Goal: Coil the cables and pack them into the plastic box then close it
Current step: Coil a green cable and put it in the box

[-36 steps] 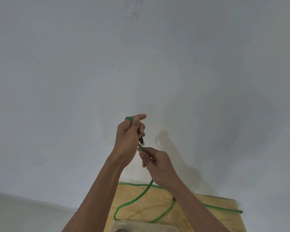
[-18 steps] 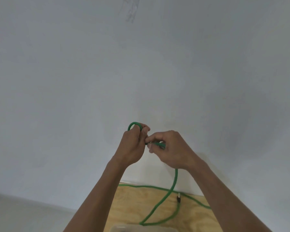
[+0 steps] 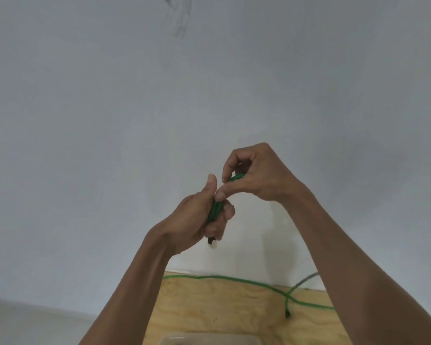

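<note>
Left hand [image 3: 197, 220]: closed in a fist around two strands of the green cable [image 3: 215, 207], thumb standing up. A dark plug end [image 3: 211, 241] pokes out under the fist.
Right hand [image 3: 256, 175]: thumb and first finger pinch the top bend of the cable, just above the left fist. The other fingers are curled in.
Where the cable is: part is held up in the air in front of the wall [image 3: 110, 120]. The rest lies on the wooden table [image 3: 209, 307], running from left to right along the far edge. One more dark plug [image 3: 287, 314] rests on the wood at the right.
How it will handle: I think it is light, soft and bendy. It looks smooth, so loops may spring open or slip out. Best to hold tight where the loops cross and feed in a little at a time.
Plastic box [image 3: 209, 341]: only its far rim shows at the near edge. I cannot tell if it is open or what is inside.
Hard to see: the right arm hides where the cable goes on the right. A grey strand [image 3: 306, 280] by the wall is blurry. I cannot tell how many loops sit in the fist.
</note>
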Demonstrator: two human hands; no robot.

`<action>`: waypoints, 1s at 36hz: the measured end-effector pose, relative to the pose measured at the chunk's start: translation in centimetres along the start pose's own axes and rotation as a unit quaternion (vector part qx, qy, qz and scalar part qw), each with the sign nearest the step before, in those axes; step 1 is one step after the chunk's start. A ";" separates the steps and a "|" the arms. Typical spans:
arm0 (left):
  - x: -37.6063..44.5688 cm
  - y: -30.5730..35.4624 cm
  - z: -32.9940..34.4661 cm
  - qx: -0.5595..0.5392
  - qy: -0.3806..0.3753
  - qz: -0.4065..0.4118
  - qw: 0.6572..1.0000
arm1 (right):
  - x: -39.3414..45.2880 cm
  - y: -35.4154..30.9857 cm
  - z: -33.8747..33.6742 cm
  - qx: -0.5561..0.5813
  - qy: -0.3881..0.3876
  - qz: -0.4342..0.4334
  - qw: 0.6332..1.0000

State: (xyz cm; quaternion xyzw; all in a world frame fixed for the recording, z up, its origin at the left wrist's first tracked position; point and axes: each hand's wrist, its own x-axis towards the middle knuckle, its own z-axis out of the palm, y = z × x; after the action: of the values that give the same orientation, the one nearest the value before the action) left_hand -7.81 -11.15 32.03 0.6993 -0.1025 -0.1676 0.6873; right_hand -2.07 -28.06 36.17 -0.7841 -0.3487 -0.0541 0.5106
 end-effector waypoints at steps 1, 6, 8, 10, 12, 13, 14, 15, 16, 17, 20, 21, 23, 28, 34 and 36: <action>-0.1 0.2 0.3 -0.056 -0.022 0.003 0.998 | 0.1 0.4 -0.2 0.025 0.009 0.001 1.000; -0.1 0.8 1.5 -0.212 -0.095 0.058 0.971 | -0.3 3.3 0.9 0.167 0.075 0.042 0.982; 0.0 1.1 2.2 -0.220 -0.107 0.095 0.965 | -0.9 3.8 1.6 0.220 0.072 0.047 0.972; 0.3 1.4 2.7 -0.214 -0.104 0.129 0.963 | -1.6 4.1 2.5 0.201 0.074 0.047 0.976; 0.6 1.7 2.9 -0.213 -0.093 0.155 0.960 | -2.6 3.7 4.0 0.173 0.049 0.061 0.982; 0.8 1.9 2.8 -0.213 -0.087 0.161 0.960 | -3.1 3.9 4.7 0.183 0.051 0.066 0.980; 1.0 2.0 2.6 -0.210 -0.083 0.166 0.960 | -3.8 4.2 5.1 0.178 0.064 0.070 0.980; 1.2 2.2 2.3 -0.198 -0.076 0.170 0.962 | -4.2 4.6 5.6 0.196 0.079 0.092 0.973; 1.4 2.3 1.9 -0.176 -0.067 0.175 0.966 | -4.6 4.8 5.9 0.217 0.091 0.118 0.965; 1.6 2.5 1.5 -0.149 -0.055 0.181 0.971 | -5.0 4.7 6.1 0.212 0.096 0.141 0.962; 1.9 2.5 0.5 -0.102 -0.012 0.191 0.976 | -5.8 3.7 6.5 0.198 0.100 0.140 0.965; 2.1 2.5 0.3 -0.094 0.003 0.193 0.977 | -6.0 3.3 6.6 0.198 0.094 0.149 0.964; 2.2 2.5 -0.2 -0.067 0.034 0.201 0.977 | -6.4 3.2 6.6 0.201 0.081 0.168 0.962; 2.6 2.2 -2.1 0.028 0.117 0.218 0.968 | -7.1 2.9 6.0 0.139 0.056 0.163 0.975; 2.0 0.4 -2.8 0.162 0.101 0.147 0.971 | -6.1 1.6 4.4 0.029 0.094 0.088 0.991; 1.6 -0.1 -2.7 0.155 0.065 0.113 0.979 | -5.6 0.8 3.4 0.008 0.086 0.058 0.995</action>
State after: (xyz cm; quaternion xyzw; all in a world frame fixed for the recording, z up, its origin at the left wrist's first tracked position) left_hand -5.31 -9.30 31.75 0.7907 -0.1601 -0.0251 0.5904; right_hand -6.71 -28.14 31.46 -0.7913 -0.2584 -0.0888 0.5470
